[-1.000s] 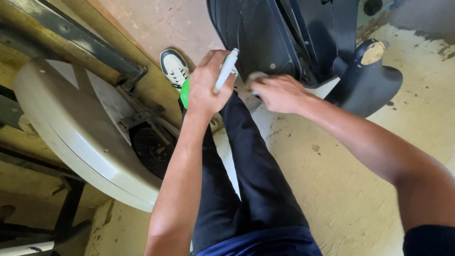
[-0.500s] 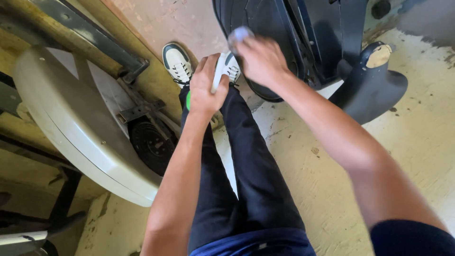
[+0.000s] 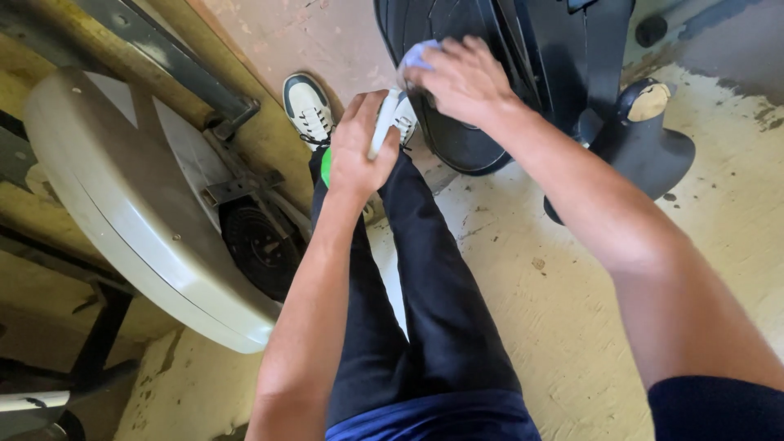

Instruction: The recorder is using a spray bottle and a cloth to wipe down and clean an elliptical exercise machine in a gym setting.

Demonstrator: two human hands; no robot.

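Gripping a small white and green plastic bottle, my left hand stays closed above my knees. My right hand presses a pale blue cloth on the black moulded machine casing; I'd wipe with firm, overlapping strokes.

It looks like a workshop or storage yard. The concrete floor is rough, stained and cracked. A worn, cream-coloured folding table leans on its side against a yellowed wall, and a black machine housing stands on the floor nearby.
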